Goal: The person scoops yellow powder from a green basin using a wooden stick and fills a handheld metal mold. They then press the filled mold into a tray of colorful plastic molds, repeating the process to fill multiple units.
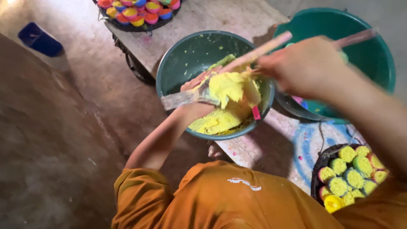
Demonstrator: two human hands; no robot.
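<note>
A: While your left hand [199, 80] lies flat in the green bowl [178, 55], cupping yellow dough [227, 87], what's filled?

B: Coloured moulds [137, 10] at far left hold dough; the basket of moulds [349, 176] at right is packed too. Much dough is left in the bowl.

A: And your right hand [303, 63]?

B: Closed round a pink stick [254, 53], scraping. The bowl overhangs the counter [263, 148] edge; the teal tub [373, 55] crowds your right.

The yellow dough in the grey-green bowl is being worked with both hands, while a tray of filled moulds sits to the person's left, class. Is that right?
Not quite. In the head view the tray of filled moulds sits to the person's right, not left. The rest holds: both hands, left and right, work the yellow dough in the grey-green bowl.
</note>
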